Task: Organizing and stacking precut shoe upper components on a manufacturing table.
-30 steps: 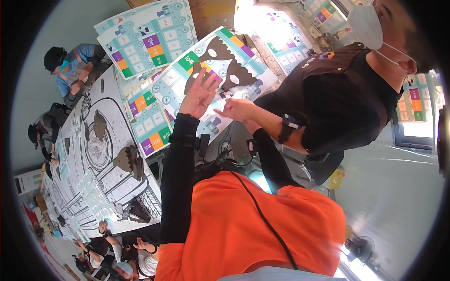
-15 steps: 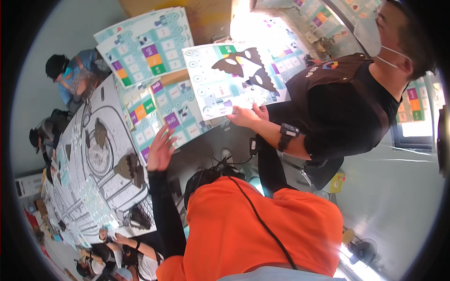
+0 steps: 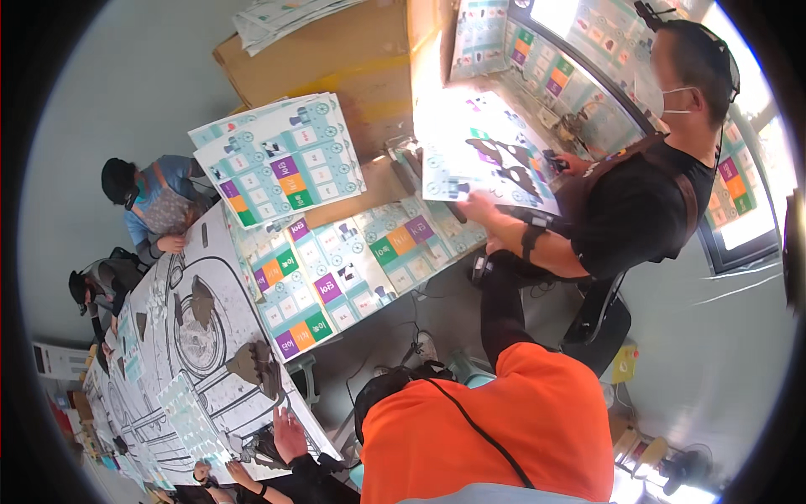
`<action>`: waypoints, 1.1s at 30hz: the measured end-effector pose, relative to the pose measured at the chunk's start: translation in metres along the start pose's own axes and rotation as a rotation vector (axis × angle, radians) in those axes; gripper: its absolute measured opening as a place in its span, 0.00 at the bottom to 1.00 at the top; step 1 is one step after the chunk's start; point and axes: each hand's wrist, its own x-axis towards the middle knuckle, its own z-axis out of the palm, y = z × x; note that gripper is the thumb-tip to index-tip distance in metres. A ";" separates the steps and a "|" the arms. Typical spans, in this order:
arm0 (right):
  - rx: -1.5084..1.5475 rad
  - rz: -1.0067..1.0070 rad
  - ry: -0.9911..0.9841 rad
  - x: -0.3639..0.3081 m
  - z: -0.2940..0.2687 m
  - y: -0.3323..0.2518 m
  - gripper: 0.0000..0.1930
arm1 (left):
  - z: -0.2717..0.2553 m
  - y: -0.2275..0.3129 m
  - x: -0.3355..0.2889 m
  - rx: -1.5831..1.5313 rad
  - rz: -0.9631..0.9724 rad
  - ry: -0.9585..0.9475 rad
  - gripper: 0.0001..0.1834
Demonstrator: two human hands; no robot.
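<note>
Line-drawn table (image 3: 243, 294) on my left. Counter (image 3: 368, 186) ahead, covered in printed sheets, stack of printed sheets (image 3: 277, 160) toward its far left corner. Loose printed sheet (image 3: 441, 172) with scalloped dark brown cut-outs (image 3: 519, 181) at the counter's right end, co-worker's hand (image 3: 478, 207) at its near edge. Dark brown pile (image 3: 263, 452) at the table's near right corner. My left hand (image 3: 290, 434): open, beside that pile, contact unclear. My right hand (image 3: 495, 245): mostly behind the co-worker's forearm (image 3: 552, 254), can't tell its state.
</note>
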 end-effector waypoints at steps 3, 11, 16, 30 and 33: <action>-0.618 -0.424 0.238 -0.033 -0.038 0.003 0.15 | -0.046 0.012 -0.019 0.047 0.094 0.031 0.29; -1.421 0.536 -0.046 -0.169 -0.009 0.133 0.12 | -0.201 -0.059 -0.044 -0.022 0.133 0.359 0.23; -1.803 0.790 -0.293 -0.193 0.014 0.170 0.11 | -0.172 -0.031 -0.069 0.176 0.115 1.071 0.21; -2.174 0.623 -0.456 -0.234 0.062 0.226 0.09 | -0.219 0.073 -0.001 1.822 0.422 1.054 0.59; -2.199 0.666 -0.469 -0.253 0.061 0.223 0.08 | -0.234 0.095 0.024 1.991 0.375 0.854 0.59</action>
